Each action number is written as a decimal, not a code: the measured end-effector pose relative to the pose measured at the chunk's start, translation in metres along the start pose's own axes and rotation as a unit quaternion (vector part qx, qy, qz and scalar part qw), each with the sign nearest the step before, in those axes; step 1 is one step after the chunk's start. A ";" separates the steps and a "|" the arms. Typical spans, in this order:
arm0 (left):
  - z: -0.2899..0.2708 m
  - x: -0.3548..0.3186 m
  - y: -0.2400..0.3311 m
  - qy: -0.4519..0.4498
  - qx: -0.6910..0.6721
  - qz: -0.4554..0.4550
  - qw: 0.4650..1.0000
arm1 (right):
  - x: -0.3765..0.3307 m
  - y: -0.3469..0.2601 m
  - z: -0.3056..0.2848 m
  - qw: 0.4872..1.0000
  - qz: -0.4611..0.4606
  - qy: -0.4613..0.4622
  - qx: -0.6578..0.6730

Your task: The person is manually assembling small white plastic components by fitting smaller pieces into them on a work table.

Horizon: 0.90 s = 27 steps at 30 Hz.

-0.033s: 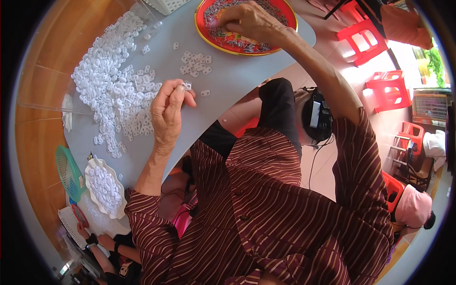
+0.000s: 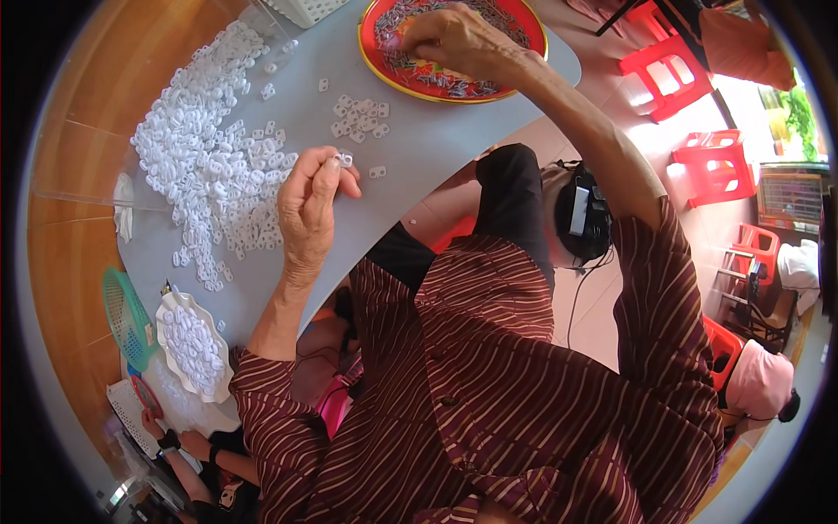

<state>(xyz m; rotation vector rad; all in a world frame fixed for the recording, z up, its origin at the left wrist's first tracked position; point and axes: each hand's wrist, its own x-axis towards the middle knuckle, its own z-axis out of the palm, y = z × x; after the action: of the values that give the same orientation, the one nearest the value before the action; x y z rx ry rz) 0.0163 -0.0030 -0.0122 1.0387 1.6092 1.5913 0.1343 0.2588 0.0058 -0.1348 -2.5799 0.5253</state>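
Two hands at work over one grey counter (image 2: 436,140). Left hand (image 2: 310,205) closed, fingertips pinching one small white plastic clip (image 2: 344,160) just above the counter surface. Right hand (image 2: 454,39) curled down into one round red tray (image 2: 524,26) of small metal pieces (image 2: 419,74), grip hidden, impossible to tell whether clamped on anything. One big heap of white clips (image 2: 205,157) left of the pinching hand, too many to count; one small cluster (image 2: 358,118) of roughly a dozen between heap and tray. One white dish of clips (image 2: 194,345) and one green basket (image 2: 122,319) at the near-left edge. Three red stools (image 2: 716,166) at right.
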 end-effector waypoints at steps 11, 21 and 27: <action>0.003 0.000 -0.002 -0.018 0.038 0.043 0.998 | 0.014 0.008 0.003 0.986 -0.036 -0.077 -0.143; -0.005 -0.004 -0.001 0.004 0.061 0.023 0.998 | 0.030 -0.021 -0.011 0.986 0.091 -0.096 -0.101; -0.004 0.005 0.000 0.022 0.014 0.001 1.000 | -0.002 -0.083 0.015 0.947 0.164 0.007 0.277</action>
<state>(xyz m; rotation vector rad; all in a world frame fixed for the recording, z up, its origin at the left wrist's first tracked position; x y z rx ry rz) 0.0104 -0.0010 -0.0111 1.0281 1.6643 1.6070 0.1291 0.1770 0.0249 -0.3707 -2.3007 1.3393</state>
